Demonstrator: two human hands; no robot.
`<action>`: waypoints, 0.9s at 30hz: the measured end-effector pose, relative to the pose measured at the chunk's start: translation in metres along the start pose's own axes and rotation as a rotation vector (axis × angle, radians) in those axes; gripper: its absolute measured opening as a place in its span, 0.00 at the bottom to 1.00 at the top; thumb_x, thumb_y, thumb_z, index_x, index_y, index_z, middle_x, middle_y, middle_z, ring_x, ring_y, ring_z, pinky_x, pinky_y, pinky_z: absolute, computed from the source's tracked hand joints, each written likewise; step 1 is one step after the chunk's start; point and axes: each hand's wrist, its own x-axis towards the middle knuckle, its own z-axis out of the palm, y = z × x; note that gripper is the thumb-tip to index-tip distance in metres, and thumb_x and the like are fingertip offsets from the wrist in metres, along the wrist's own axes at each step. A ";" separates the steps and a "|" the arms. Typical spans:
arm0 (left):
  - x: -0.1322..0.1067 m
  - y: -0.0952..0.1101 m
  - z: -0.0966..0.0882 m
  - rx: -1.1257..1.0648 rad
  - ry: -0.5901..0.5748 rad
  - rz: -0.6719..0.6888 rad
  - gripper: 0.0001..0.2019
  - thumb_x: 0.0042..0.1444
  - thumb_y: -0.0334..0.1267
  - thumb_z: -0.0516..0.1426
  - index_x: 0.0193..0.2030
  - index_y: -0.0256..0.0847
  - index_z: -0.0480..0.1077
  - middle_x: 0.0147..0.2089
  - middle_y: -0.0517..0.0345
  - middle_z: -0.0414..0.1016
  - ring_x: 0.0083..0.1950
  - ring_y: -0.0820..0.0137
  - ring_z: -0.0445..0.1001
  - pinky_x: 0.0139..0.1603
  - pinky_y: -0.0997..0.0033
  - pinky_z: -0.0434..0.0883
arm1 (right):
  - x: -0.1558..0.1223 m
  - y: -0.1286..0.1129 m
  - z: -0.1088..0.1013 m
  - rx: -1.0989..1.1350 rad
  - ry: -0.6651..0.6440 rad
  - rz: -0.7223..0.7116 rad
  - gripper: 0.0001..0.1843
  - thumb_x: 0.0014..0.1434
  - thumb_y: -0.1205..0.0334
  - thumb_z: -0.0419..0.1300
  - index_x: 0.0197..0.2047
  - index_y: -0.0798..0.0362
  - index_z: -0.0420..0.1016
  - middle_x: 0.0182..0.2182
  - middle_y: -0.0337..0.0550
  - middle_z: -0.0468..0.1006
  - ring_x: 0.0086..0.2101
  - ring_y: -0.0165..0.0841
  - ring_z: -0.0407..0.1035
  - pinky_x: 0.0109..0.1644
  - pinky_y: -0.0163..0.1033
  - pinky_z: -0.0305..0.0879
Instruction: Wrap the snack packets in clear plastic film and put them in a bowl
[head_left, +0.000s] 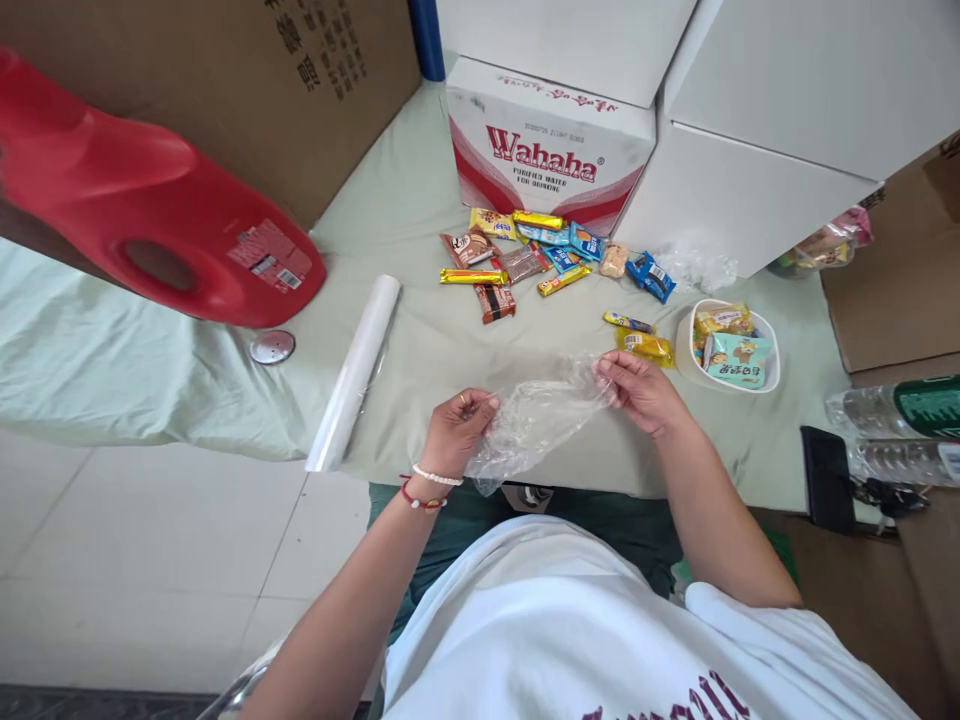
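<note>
A clear plastic bag [541,418] is stretched between my two hands, above the front edge of the cloth-covered table [442,345]. My left hand [459,432] pinches its left end, and my right hand [636,390] grips the upper right corner. The bag looks flat, with nothing visible inside. Just beyond my right hand lie two yellow-wrapped snacks [643,347], beside a white tub [774,345] holding several packaged snacks. To the left of my left hand rests a roll of clear plastic [355,375].
A pile of wrapped snacks [525,262] lies before a Wahaha carton [551,150]. Crumpled clear plastic [697,266] sits to its right. On the left stand a red jug [202,220] and a round lid [272,347]. Bottles [874,412] and a black phone [826,480] are at right.
</note>
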 end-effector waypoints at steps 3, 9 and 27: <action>0.006 -0.001 -0.009 -0.052 0.010 0.024 0.22 0.51 0.59 0.68 0.31 0.41 0.74 0.26 0.63 0.72 0.26 0.75 0.66 0.31 0.72 0.66 | 0.018 -0.010 -0.013 -0.051 -0.024 -0.023 0.23 0.46 0.43 0.77 0.35 0.50 0.79 0.25 0.34 0.71 0.22 0.26 0.60 0.24 0.33 0.56; 0.010 -0.007 -0.009 -0.015 0.225 0.114 0.21 0.58 0.60 0.64 0.35 0.41 0.77 0.33 0.60 0.76 0.33 0.72 0.70 0.38 0.70 0.70 | 0.044 -0.009 -0.010 -0.432 0.305 -0.277 0.22 0.50 0.44 0.71 0.42 0.49 0.76 0.34 0.40 0.73 0.31 0.33 0.66 0.38 0.41 0.66; 0.002 -0.003 -0.001 -0.207 0.497 -0.007 0.18 0.59 0.56 0.61 0.36 0.42 0.71 0.29 0.64 0.73 0.26 0.77 0.67 0.29 0.76 0.66 | -0.014 0.023 0.066 0.019 0.006 -0.038 0.25 0.47 0.38 0.75 0.30 0.49 0.73 0.25 0.34 0.68 0.26 0.28 0.60 0.29 0.34 0.62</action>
